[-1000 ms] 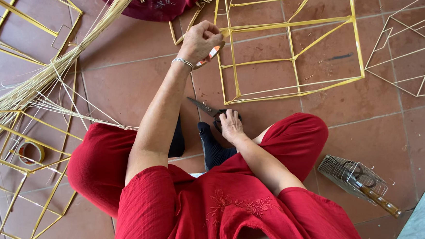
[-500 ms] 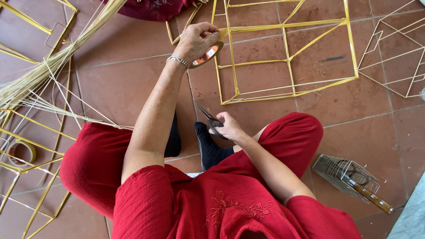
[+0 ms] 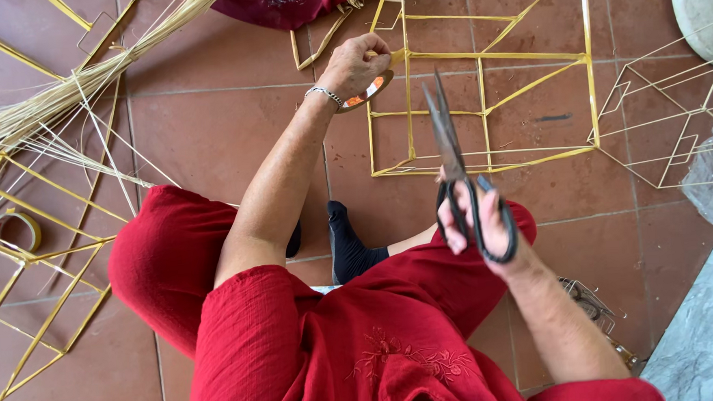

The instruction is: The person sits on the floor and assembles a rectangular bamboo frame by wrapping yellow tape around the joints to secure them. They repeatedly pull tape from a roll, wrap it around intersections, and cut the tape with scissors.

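Two bare hands at work over a terracotta tile floor (image 3: 223,142), seen from above; the person sits cross-legged in red clothing.

Left hand (image 3: 357,62), at about 12 o'clock in the view: arm stretched forward, fingers curled shut around a joint of the yellow strip box frame (image 3: 498,103), at the frame's near-left upper corner. A roll of orange-and-white tape (image 3: 367,92) sits pressed under the same palm, touching the wrist side. A silver bracelet (image 3: 323,95) circles the wrist.

Right hand (image 3: 480,222), at about 3 o'clock from the lap: fingers through the loops of black-handled steel scissors (image 3: 457,175), gripping them. Blades point up toward 12 o'clock, nearly closed, tips over the frame's lower rail. Scissors are lifted off the floor.

A bundle of pale straw-coloured reeds (image 3: 66,94) fans out at 10 o'clock. More yellow flat frames (image 3: 35,266) lie at 9 o'clock, with a roll of yellowish tape (image 3: 15,231) among them. A white wire-thin frame (image 3: 677,118) lies at 3 o'clock, just beside the box frame. A small wire cage object (image 3: 589,302) lies at 5 o'clock, partly hidden by the right forearm.
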